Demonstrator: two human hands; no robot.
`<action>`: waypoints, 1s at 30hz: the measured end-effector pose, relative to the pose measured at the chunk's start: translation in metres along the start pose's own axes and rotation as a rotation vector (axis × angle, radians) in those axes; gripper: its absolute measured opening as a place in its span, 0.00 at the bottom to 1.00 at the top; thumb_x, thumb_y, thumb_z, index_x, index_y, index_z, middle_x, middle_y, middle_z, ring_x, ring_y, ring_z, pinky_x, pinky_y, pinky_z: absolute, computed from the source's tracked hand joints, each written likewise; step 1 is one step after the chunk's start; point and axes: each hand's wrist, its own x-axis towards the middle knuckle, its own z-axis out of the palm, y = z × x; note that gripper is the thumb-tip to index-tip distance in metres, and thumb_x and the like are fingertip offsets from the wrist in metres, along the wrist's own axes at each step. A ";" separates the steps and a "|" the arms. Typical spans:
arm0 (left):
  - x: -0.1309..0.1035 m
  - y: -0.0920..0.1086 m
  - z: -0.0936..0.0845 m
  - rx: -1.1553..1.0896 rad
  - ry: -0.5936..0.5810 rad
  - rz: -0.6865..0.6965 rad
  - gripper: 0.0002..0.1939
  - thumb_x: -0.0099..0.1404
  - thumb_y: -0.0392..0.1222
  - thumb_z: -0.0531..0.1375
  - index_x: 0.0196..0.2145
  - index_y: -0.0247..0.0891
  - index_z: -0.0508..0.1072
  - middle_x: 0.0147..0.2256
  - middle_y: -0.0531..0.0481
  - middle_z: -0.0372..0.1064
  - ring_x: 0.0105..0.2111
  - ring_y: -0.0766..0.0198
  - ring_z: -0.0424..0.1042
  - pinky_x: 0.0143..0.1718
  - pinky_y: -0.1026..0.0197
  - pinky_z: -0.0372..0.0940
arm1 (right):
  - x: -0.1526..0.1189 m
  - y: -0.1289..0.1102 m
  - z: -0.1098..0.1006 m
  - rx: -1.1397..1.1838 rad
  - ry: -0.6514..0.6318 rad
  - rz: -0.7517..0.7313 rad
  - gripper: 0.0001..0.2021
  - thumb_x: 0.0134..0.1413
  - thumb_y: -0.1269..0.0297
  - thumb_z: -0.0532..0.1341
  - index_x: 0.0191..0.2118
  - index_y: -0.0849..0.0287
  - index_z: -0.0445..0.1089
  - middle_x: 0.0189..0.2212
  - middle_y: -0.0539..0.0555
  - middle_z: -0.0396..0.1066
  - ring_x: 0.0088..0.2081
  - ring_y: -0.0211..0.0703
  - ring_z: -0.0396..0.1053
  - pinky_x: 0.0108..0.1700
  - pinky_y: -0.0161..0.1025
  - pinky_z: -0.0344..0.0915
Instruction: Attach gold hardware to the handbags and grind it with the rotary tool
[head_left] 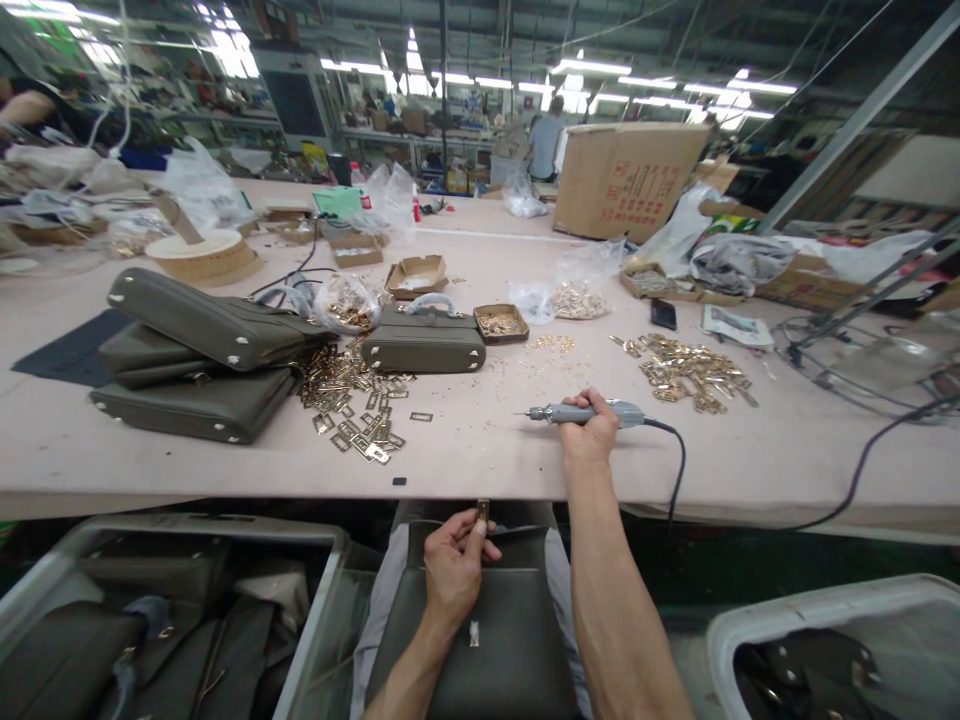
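Note:
My left hand (455, 567) pinches a small gold metal plate (483, 510) at the top edge of a dark olive handbag (480, 660), which lies across my lap. A small shiny clasp piece (474, 633) shows on the bag's front. Over the table, my right hand (590, 425) is wrapped round a grey electric screwdriver (562, 413). Its bit points left, and its cord runs off to the right. To the left on the table lies a heap of gold rectangular frames (367, 430). A pile of gold metal pieces (694, 372) sits at the right.
Olive handbags (217, 330) are stacked at the table's left, with another bag (424, 342) beside them. A small box of screws (501, 322) and a large carton (630, 180) stand farther back. Bins flank me, a left bin (330, 580) holding bags and a right bin (825, 600).

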 end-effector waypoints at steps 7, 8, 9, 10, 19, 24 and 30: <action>-0.008 0.011 0.004 -0.042 0.054 -0.070 0.20 0.61 0.50 0.68 0.43 0.30 0.77 0.33 0.40 0.80 0.22 0.59 0.78 0.24 0.60 0.75 | -0.038 -0.014 -0.001 0.095 -0.043 0.084 0.12 0.48 0.76 0.66 0.33 0.58 0.61 0.26 0.42 0.61 0.22 0.27 0.60 0.28 0.29 0.67; -0.009 0.015 0.005 -0.049 0.065 -0.089 0.20 0.61 0.49 0.68 0.42 0.29 0.77 0.32 0.40 0.80 0.22 0.58 0.78 0.25 0.59 0.76 | -0.049 -0.017 -0.003 0.093 -0.081 0.090 0.13 0.47 0.76 0.66 0.33 0.59 0.61 0.26 0.42 0.61 0.22 0.27 0.59 0.29 0.29 0.67; -0.011 0.019 0.005 -0.060 0.070 -0.108 0.20 0.60 0.49 0.68 0.42 0.28 0.77 0.32 0.39 0.80 0.22 0.58 0.78 0.25 0.59 0.76 | -0.061 -0.020 -0.006 0.082 -0.120 0.092 0.13 0.46 0.76 0.67 0.33 0.59 0.62 0.26 0.42 0.61 0.23 0.27 0.59 0.29 0.29 0.67; -0.011 0.022 0.006 -0.072 0.060 -0.126 0.20 0.60 0.49 0.68 0.42 0.28 0.77 0.32 0.39 0.80 0.23 0.58 0.79 0.26 0.59 0.77 | -0.073 -0.023 -0.008 0.063 -0.153 0.093 0.14 0.45 0.76 0.68 0.33 0.59 0.62 0.26 0.43 0.61 0.23 0.27 0.59 0.29 0.29 0.67; -0.007 0.034 0.005 -0.126 0.021 -0.295 0.15 0.63 0.36 0.63 0.45 0.22 0.75 0.34 0.35 0.80 0.26 0.57 0.81 0.29 0.62 0.78 | -0.156 -0.027 -0.021 -0.187 -0.242 0.058 0.13 0.44 0.71 0.71 0.35 0.59 0.68 0.25 0.45 0.62 0.24 0.31 0.59 0.29 0.33 0.65; -0.007 0.039 0.007 -0.135 0.031 -0.300 0.13 0.64 0.34 0.63 0.44 0.22 0.75 0.33 0.36 0.80 0.26 0.57 0.81 0.28 0.63 0.77 | -0.172 -0.018 -0.025 -0.276 -0.328 -0.045 0.11 0.47 0.69 0.71 0.35 0.58 0.69 0.26 0.45 0.63 0.23 0.32 0.60 0.29 0.35 0.64; -0.009 0.039 0.009 -0.129 0.058 -0.303 0.14 0.64 0.35 0.63 0.45 0.22 0.75 0.32 0.35 0.80 0.27 0.54 0.81 0.28 0.61 0.78 | -0.179 -0.010 -0.028 -0.308 -0.335 -0.084 0.12 0.48 0.69 0.71 0.37 0.58 0.69 0.29 0.47 0.65 0.23 0.32 0.61 0.29 0.37 0.65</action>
